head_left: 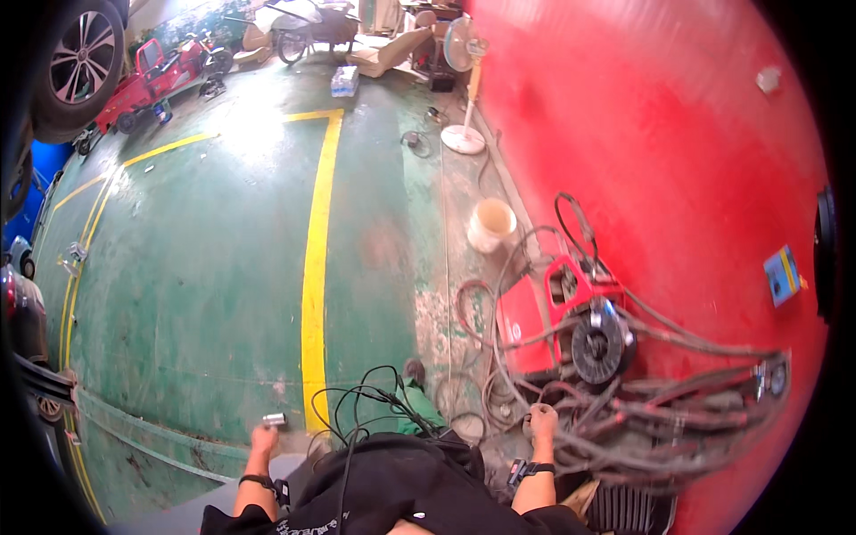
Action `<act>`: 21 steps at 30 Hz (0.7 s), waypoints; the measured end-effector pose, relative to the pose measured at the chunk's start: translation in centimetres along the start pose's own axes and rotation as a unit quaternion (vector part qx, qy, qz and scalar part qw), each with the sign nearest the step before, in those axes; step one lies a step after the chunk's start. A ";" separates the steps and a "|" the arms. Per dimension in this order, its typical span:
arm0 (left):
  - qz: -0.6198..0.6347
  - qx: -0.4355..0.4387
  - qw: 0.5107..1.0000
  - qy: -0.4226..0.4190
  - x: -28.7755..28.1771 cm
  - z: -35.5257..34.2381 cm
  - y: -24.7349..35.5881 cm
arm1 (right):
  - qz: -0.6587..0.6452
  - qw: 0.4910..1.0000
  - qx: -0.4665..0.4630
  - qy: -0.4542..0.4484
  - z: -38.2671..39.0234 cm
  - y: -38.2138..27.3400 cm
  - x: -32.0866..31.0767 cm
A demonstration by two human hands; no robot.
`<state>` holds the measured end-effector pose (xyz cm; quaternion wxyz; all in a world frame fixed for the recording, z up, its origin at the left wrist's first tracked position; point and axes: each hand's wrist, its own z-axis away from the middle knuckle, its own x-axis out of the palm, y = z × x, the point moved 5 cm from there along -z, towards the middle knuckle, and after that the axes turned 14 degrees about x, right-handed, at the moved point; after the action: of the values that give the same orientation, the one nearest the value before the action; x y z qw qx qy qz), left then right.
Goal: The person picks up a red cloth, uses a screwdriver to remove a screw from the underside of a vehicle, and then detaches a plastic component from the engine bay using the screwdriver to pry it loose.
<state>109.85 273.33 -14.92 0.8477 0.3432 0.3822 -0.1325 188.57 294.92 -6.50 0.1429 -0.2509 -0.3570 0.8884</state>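
My left hand [264, 438] is closed around a short silver metal cylinder [275, 419], whose shiny end sticks out above the fingers. My right hand [540, 423], its fingers curled, is among grey cables [571, 441] by the red wall; whatever it grips is too small to make out. Just beyond that hand stands a red machine [528, 325] with a black round reel [599, 346] on its side. Thin black cables [379, 392] loop in front of my body between both hands, and one runs down over my dark shirt.
A thick bundle of hoses [678, 419] hangs along the red wall [660, 178] at right. Ahead are a white bucket [491, 225] and a standing fan [464, 139]. A yellow line [317, 267] crosses the green floor [205, 294]. Vehicles line the left side.
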 end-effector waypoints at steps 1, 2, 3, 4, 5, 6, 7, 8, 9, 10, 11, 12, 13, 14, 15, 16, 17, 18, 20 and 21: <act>-0.017 -0.044 0.999 -0.013 0.8 0.1 0.0 | 0.050 0.998 -0.022 0.004 -2.3 -3.5 2.6; -0.024 -0.108 0.990 -0.084 1.9 0.7 0.2 | 0.103 0.994 -0.026 0.029 -4.7 -7.5 5.8; 0.020 -0.190 0.967 -0.170 3.3 1.3 0.3 | 0.184 0.977 -0.083 0.066 -6.6 -11.6 8.8; 0.177 -0.262 0.944 -0.096 4.4 2.8 1.4 | 0.221 0.961 -0.149 0.070 -8.0 -16.2 11.8; 0.181 -0.277 0.924 -0.189 5.6 2.5 2.5 | 0.236 0.960 -0.149 0.015 -10.3 -19.5 15.6; 0.153 -0.270 0.931 -0.189 5.9 2.7 4.3 | 0.190 0.969 -0.152 -0.042 -11.4 -23.4 18.8; 0.186 -0.280 0.923 -0.189 6.3 2.5 6.2 | 0.156 0.977 -0.118 -0.082 -12.8 -26.8 21.8; 0.182 -0.266 0.929 -0.182 6.4 1.5 8.6 | 0.165 0.969 -0.156 -0.096 -13.8 -31.0 25.0; 0.175 -0.248 0.936 -0.178 6.5 0.3 10.7 | 0.176 0.961 -0.185 -0.107 -14.8 -34.6 28.2; 0.164 -0.227 0.943 -0.179 6.4 -1.3 13.1 | 0.189 0.957 -0.190 -0.110 -16.0 -37.5 31.1; 0.151 -0.203 0.950 -0.180 6.2 -3.2 15.4 | 0.198 0.952 -0.201 -0.121 -16.9 -40.2 33.8; 0.136 -0.177 0.958 -0.182 6.0 -5.6 17.6 | 0.209 0.951 -0.194 -0.124 -18.3 -42.5 36.3; 0.114 -0.147 0.965 -0.183 5.7 -8.4 19.8 | 0.205 0.951 -0.190 -0.134 -19.8 -44.6 38.8; 0.118 -0.135 0.965 -0.194 5.4 -11.4 21.8 | 0.234 0.941 -0.218 -0.109 -21.3 -46.4 41.2; 0.054 -0.062 0.980 -0.183 4.7 -14.9 24.0 | 0.251 0.930 -0.252 -0.091 -22.6 -47.8 43.1; 0.019 -0.004 0.983 -0.185 4.1 -18.7 26.5 | 0.268 0.918 -0.285 -0.070 -24.0 -49.3 44.7; -0.062 0.103 0.974 -0.191 3.4 -23.2 29.5 | 0.269 0.924 -0.264 -0.062 -25.9 -50.3 46.4; -0.159 0.205 0.941 -0.216 2.6 -27.2 32.7 | 0.272 0.930 -0.241 -0.054 -27.4 -51.2 47.7; -0.257 0.171 0.887 -0.344 1.5 -37.1 37.7 | 0.271 0.940 -0.205 -0.044 -30.4 -54.2 48.8; 0.003 -0.061 0.972 -0.225 -0.8 -42.1 39.9 | 0.258 0.947 -0.188 -0.042 -31.5 -55.9 49.8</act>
<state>105.24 331.12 -15.02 0.9315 0.2537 0.1880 -0.1805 168.54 373.59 -3.64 -0.1563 -0.3192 -0.4457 0.8216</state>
